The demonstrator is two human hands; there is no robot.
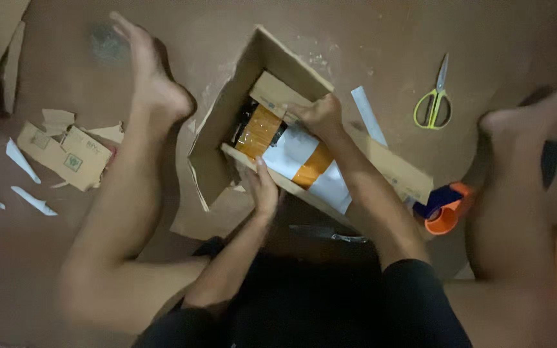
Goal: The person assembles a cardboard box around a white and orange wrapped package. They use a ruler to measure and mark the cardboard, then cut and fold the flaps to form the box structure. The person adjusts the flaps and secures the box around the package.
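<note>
An open brown cardboard box (224, 116) lies on the floor between my legs. Inside it sits a white plastic parcel (294, 151) wound with orange tape, with something dark at its far end. My left hand (263, 187) presses on the near inner flap at the box's edge. My right hand (317, 113) grips the far inner flap (272, 90) and holds it over the parcel.
Yellow-handled scissors (434, 103) lie at the far right. An orange and blue tape dispenser (446, 209) sits by my right leg. A white strip (369, 116) lies behind the box. Torn cardboard pieces (66, 154) and white scraps (20, 161) are scattered at the left.
</note>
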